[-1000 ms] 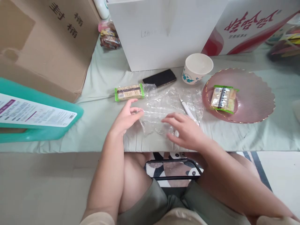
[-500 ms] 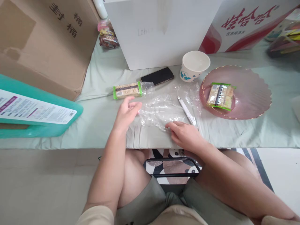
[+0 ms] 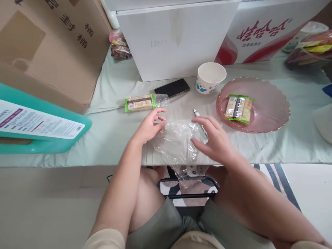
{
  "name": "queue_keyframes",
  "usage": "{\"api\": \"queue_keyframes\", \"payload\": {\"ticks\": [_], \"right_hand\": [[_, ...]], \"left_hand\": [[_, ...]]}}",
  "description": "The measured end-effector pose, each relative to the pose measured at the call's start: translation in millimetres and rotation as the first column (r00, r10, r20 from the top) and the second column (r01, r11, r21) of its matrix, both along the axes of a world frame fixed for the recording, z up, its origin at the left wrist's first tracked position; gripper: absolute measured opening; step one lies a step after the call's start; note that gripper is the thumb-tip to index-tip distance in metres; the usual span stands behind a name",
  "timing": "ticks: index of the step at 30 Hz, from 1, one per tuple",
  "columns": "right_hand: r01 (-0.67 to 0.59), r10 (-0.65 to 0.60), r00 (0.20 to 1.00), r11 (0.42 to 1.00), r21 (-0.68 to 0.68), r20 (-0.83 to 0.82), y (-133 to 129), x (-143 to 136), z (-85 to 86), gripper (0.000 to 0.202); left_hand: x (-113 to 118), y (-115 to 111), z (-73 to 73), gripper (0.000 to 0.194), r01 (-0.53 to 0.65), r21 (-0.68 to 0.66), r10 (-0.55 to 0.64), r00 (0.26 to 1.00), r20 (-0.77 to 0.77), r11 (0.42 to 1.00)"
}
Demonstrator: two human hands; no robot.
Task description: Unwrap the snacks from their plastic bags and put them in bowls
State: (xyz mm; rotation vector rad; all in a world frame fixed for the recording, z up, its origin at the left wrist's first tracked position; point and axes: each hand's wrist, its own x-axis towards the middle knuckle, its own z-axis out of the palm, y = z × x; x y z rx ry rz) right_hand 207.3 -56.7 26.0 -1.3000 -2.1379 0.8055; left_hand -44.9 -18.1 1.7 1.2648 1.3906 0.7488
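A clear crinkled plastic wrapper (image 3: pixel 178 141) lies at the table's front edge, part of it hanging over. My left hand (image 3: pixel 151 128) is above its left side, fingers curled and apart, with nothing seen in them. Over its right side is my right hand (image 3: pixel 214 138), thumb and fingers spread, holding nothing; a white pen-like object (image 3: pixel 198 116) is partly hidden beneath it. A green-ended snack pack (image 3: pixel 140 103) lies beyond my left hand, with clear film at its right end. Another snack pack (image 3: pixel 238 109) rests in a pink scalloped bowl (image 3: pixel 272 110) on the right.
Behind the wrapper are a black phone (image 3: pixel 172 88) and a paper cup (image 3: pixel 210 77). White boxes (image 3: pixel 178 41) stand at the back. A cardboard box (image 3: pixel 57 52) and a green jug (image 3: pixel 46 121) stand left. Bagged items (image 3: pixel 311 48) lie at the far right.
The plastic wrapper has moved toward me and over the table's edge. My right hand has risen off it and opened. My left hand has shifted slightly right.
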Motion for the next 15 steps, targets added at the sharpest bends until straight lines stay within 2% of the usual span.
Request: {"api": "queue_keyframes", "payload": {"ticks": [1, 3, 5, 7, 9, 11, 13, 15], "right_hand": [[0.05, -0.056, 0.997, 0.994, 0.1, 0.059, 11, 3, -7.8, 0.056], [0.05, -0.078, 0.983, 0.985, 0.166, 0.169, 31, 6, -25.0, 0.065], [0.006, -0.045, 0.97, 0.986, 0.164, 0.237, 46, 4, -36.7, 0.042], [-0.017, -0.019, 0.972, 0.988, 0.151, 0.234, 55, 1, -37.8, 0.014], [0.071, -0.085, 0.987, 0.992, 0.107, 0.134, 57, -2, -30.3, 0.009], [0.244, -0.245, 0.968, 0.97, -0.012, -0.063, 56, -2, -20.5, 0.009], [0.36, -0.401, 0.874, 0.913, -0.189, -0.274, 54, -1, -13.3, 0.011], [0.379, -0.492, 0.773, 0.865, -0.33, -0.401, 50, -2, -9.8, 0.013]], "left_hand": [[0, 3, 0.9, 0.042, 0.055, -0.024, -0.055, 0.998, 0.012, 0.998], [0, 9, 2.7, 0.043, 0.158, -0.059, -0.156, 0.987, 0.04, 0.986], [-3, 13, 5.0, 0.045, 0.223, -0.066, -0.218, 0.973, 0.069, 0.973], [-8, 16, 8.4, 0.049, 0.198, -0.038, -0.195, 0.978, 0.076, 0.979], [-18, 17, 12.2, 0.056, 0.087, 0.007, -0.088, 0.994, 0.065, 0.996], [-29, 16, 14.3, 0.068, 0.03, -0.025, -0.028, 0.997, 0.068, 0.999], [-39, 16, 13.3, 0.071, 0.089, -0.135, -0.082, 0.995, 0.055, 0.987], [-45, 19, 10.2, 0.058, 0.088, -0.171, -0.089, 0.996, 0.006, 0.981]]}}
